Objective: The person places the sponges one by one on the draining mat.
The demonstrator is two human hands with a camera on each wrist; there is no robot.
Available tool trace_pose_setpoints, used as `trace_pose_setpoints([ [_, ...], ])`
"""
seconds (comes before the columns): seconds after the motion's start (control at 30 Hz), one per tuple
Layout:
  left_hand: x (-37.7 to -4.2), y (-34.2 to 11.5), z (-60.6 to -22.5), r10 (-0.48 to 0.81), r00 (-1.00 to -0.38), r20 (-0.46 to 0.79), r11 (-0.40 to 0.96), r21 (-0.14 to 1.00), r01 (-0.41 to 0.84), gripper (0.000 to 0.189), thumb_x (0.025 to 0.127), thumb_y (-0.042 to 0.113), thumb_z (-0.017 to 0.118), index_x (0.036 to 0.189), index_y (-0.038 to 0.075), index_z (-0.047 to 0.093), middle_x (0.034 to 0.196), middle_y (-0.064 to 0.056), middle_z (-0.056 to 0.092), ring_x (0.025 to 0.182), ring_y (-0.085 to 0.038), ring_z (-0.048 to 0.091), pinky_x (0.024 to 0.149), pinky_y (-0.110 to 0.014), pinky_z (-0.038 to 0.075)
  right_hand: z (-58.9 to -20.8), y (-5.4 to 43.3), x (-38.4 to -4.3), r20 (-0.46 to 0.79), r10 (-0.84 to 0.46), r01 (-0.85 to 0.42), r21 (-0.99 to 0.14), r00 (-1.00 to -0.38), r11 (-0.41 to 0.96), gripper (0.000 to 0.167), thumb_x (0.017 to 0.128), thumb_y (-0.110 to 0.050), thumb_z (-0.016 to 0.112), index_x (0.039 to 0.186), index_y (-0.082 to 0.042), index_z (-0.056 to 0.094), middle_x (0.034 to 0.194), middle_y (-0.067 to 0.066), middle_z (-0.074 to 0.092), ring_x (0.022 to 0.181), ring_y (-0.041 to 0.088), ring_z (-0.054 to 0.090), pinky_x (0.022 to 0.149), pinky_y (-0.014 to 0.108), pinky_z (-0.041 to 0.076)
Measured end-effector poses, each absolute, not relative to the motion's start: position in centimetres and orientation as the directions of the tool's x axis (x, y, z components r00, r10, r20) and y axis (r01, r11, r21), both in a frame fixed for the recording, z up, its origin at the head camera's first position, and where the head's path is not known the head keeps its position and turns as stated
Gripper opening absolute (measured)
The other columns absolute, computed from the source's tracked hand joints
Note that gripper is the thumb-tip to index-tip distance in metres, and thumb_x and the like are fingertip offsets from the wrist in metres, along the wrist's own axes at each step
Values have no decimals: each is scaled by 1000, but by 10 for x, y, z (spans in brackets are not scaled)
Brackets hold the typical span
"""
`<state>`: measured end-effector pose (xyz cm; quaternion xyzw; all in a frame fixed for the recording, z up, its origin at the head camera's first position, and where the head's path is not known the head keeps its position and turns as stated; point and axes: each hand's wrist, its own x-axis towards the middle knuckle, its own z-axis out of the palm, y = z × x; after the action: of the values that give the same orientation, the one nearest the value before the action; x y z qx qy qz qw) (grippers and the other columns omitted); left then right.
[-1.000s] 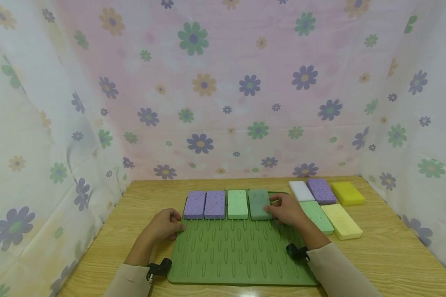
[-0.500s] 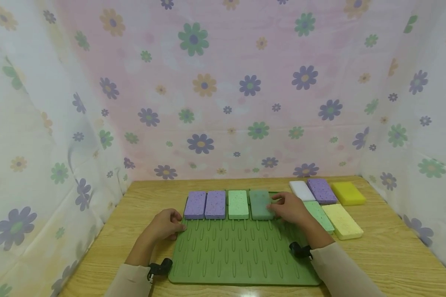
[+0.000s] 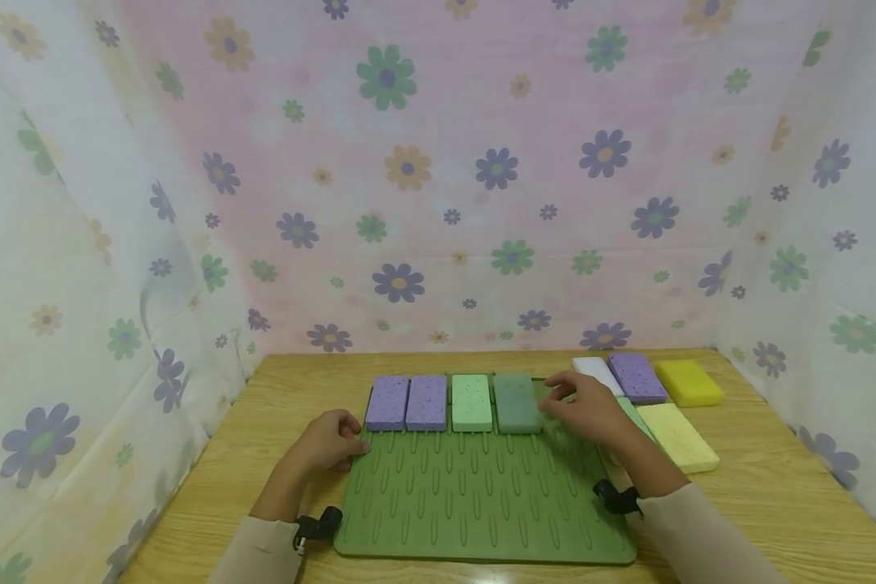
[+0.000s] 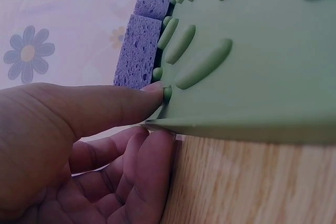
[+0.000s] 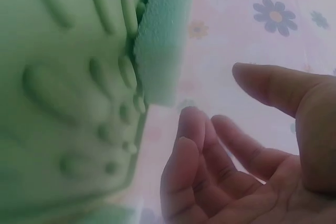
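Green mat (image 3: pixel 482 491): on the table (image 3: pixel 277 397), bearing four sponges in a row along its far edge.
Teal sponge (image 3: pixel 517 404): right end of that row.
Mint sponge (image 3: pixel 471 403): between the teal one and the purple pair.
Purple pair (image 3: pixel 427 403): left end, side by side.
Left hand (image 3: pixel 328 440): at the mat's left edge, near the purple pair; grip pinching that edge, thumb above, curled fingers below.
Right hand (image 3: pixel 584 405): just beside the teal sponge; grip spread, thumb parted from loosely bent fingers.
Right of mat: white sponge (image 3: pixel 594 371), third purple sponge (image 3: pixel 637 377) and yellow sponge (image 3: pixel 689 383) farther back; second mint sponge (image 3: pixel 637 418), mostly behind the right hand and wrist, and cream sponge (image 3: pixel 679 438) nearer.
Backdrop: flowered cloth (image 3: pixel 438 195).
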<state>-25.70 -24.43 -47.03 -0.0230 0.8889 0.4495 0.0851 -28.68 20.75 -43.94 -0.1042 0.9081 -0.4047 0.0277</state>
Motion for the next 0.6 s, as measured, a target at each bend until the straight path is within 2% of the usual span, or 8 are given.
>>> trace_pose_setpoints([
  [0.13,-257,-244,-472,39,-984,-172,590,799,-116,31,86,9,83,110,2,64,89,-10,59,70,-23,61,58,-34,59,-437,220,-284,92,-232,-224,-730,-968,645,45,98,-33,72,136,-11,63,118,10,69,101,26,69,75,37,59],
  [0.37,-258,-244,-473,45,-984,-172,592,798,-112,32,86,10,84,110,3,64,90,-11,60,72,-23,61,59,-35,59,-433,244,-277,146,-283,-299,-715,-948,632,44,98,-37,72,134,-12,64,132,18,65,110,31,67,77,37,60],
  [0.6,-259,-246,-473,46,-984,-173,587,801,-114,32,86,11,84,110,4,64,89,-10,59,73,-23,61,59,-35,59,-424,272,-273,166,-325,-348,-674,-931,652,43,98,-37,73,133,-13,65,139,19,62,123,44,62,89,52,60],
])
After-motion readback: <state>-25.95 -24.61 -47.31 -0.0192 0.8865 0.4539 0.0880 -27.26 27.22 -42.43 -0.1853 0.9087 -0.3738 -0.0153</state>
